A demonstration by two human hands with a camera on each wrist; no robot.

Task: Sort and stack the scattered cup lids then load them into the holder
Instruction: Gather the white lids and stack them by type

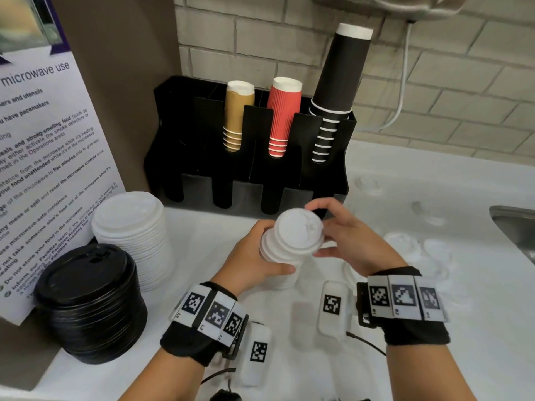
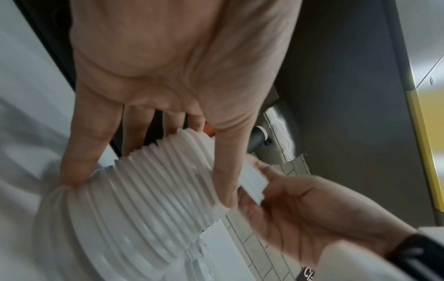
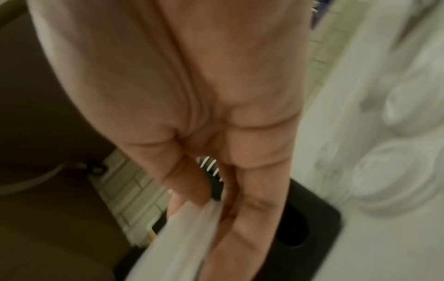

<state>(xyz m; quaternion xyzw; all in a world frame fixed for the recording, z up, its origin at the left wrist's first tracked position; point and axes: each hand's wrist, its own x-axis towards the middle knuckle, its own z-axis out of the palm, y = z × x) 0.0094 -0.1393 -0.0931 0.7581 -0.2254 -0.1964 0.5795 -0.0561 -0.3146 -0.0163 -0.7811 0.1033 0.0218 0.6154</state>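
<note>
A stack of small white lids (image 1: 285, 256) stands tilted on the white counter in front of the black holder (image 1: 249, 157). My left hand (image 1: 260, 253) grips that stack (image 2: 153, 190) round its side, thumb and fingers curled on the ribbed rims. My right hand (image 1: 333, 230) pinches the top white lid (image 1: 299, 228) by its edge, right on the stack's top. The right wrist view shows that lid (image 3: 192, 228) between thumb and fingers (image 3: 192, 182). Several loose white lids (image 1: 402, 241) lie on the counter to the right.
A tall stack of larger white lids (image 1: 133, 235) and a stack of black lids (image 1: 89, 302) stand at the left beside a microwave notice. The holder's rear slots hold tan, red and black cups (image 1: 333, 91). A steel sink (image 1: 515, 224) lies at the right edge.
</note>
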